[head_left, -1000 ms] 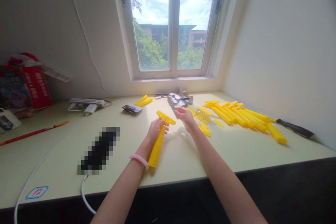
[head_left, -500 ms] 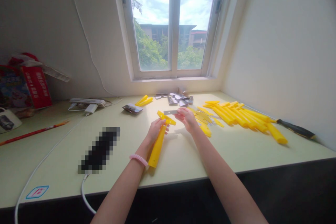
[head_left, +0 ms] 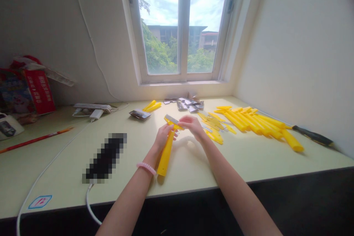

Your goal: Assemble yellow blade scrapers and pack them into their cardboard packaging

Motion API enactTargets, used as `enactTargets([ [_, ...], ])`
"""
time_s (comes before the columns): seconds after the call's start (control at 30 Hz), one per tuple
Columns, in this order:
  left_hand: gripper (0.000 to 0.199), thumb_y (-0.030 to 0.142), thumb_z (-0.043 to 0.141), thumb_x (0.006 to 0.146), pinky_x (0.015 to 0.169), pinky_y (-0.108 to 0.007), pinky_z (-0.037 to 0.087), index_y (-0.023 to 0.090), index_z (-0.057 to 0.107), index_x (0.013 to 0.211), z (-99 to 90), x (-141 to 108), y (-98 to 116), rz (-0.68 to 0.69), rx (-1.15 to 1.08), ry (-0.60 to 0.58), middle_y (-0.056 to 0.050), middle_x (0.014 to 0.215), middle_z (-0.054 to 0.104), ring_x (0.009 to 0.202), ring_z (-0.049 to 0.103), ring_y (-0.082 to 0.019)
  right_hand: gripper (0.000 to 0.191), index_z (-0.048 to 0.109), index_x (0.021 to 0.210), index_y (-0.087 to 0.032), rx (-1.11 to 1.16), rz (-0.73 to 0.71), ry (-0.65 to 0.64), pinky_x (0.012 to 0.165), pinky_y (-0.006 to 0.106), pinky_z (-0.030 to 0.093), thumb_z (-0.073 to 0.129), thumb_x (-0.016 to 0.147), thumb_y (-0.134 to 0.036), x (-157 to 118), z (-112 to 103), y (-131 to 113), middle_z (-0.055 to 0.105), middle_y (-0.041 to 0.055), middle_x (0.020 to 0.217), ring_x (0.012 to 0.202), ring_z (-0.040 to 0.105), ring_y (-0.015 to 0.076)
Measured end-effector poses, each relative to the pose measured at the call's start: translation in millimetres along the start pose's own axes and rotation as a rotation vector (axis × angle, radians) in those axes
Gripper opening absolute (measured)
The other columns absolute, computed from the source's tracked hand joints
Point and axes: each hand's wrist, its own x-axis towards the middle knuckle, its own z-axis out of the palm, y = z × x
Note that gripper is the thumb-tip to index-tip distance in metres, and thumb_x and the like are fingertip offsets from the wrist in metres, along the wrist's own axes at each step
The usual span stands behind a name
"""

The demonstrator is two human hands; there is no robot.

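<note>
My left hand (head_left: 163, 137) is closed round the neck of a yellow plastic scraper handle (head_left: 165, 156), whose wide head points away from me. A flat grey metal blade (head_left: 172, 119) lies across that head. Its right end is pinched in the fingers of my right hand (head_left: 191, 124). Whether the blade is seated on the head I cannot tell. To the right of my right hand is a loose pile of flat yellow plastic pieces (head_left: 214, 121).
More yellow handles (head_left: 249, 120) lie in a row at the right, beside a black-handled screwdriver (head_left: 312, 135). Silvery blade packets (head_left: 189, 104) are heaped below the window. A dark packet (head_left: 139, 114) and a pixelated dark object (head_left: 105, 158) with a white cable lie on the left.
My right hand has moved slightly left and brought the blade from beside the scraper handle's head onto it. My left hand keeps its hold in about the same place.
</note>
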Motion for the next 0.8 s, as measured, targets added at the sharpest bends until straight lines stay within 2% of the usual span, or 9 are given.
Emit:
enactTargets([
  [0.27, 0.029, 0.036, 0.053, 0.07, 0.046, -0.025, 0.041, 0.01, 0.056, 0.083, 0.6, -1.2, 0.5, 0.018, 0.039, 0.025, -0.006, 0.06, 0.061, 0.048, 0.055, -0.014, 0.024, 0.063, 0.069, -0.015, 0.039, -0.025, -0.083, 0.057, 0.027, 0.041, 0.072, 0.052, -0.029, 0.4, 1.5, 3.1, 0.06, -0.0004, 0.061, 0.057, 0.053, 0.0114],
  [0.4, 0.031, 0.041, 0.051, 0.073, 0.045, -0.025, 0.041, 0.01, 0.055, 0.077, -0.7, -1.6, -0.4, 0.034, 0.058, 0.075, -0.006, 0.054, 0.06, 0.046, 0.055, -0.015, 0.02, 0.063, 0.067, -0.014, 0.032, -0.019, -0.123, 0.058, 0.026, 0.04, 0.071, 0.053, -0.026, -1.6, 2.6, 2.0, 0.059, -0.0009, 0.062, 0.059, 0.051, 0.0107],
  [0.53, 0.023, 0.035, 0.053, 0.072, 0.047, -0.025, 0.042, 0.012, 0.054, 0.073, -3.3, 0.3, -4.3, 0.09, 0.033, 0.115, -0.003, 0.052, 0.059, 0.046, 0.056, -0.014, 0.018, 0.063, 0.069, -0.015, 0.045, -0.018, -0.191, 0.06, 0.026, 0.04, 0.07, 0.056, -0.025, -3.3, 3.5, 0.9, 0.06, -0.0012, 0.064, 0.061, 0.052, 0.011],
  [0.63, 0.021, 0.033, 0.053, 0.071, 0.048, -0.025, 0.043, 0.013, 0.054, 0.073, -4.2, 0.9, -5.3, 0.138, 0.016, 0.119, -0.001, 0.052, 0.058, 0.045, 0.055, -0.013, 0.018, 0.063, 0.072, -0.016, 0.042, 0.017, -0.212, 0.06, 0.025, 0.039, 0.068, 0.059, -0.027, -3.7, 4.4, 1.2, 0.059, -0.0014, 0.064, 0.062, 0.051, 0.0108],
  [0.8, 0.022, 0.035, 0.053, 0.072, 0.045, -0.022, 0.04, 0.013, 0.054, 0.073, -4.9, -0.1, -4.3, 0.219, 0.019, 0.168, 0.001, 0.051, 0.057, 0.044, 0.052, -0.011, 0.017, 0.062, 0.062, -0.014, -0.018, 0.122, -0.237, 0.055, 0.023, 0.035, 0.062, 0.064, -0.031, -3.2, 5.8, 0.1, 0.054, -0.001, 0.059, 0.059, 0.046, 0.0095],
])
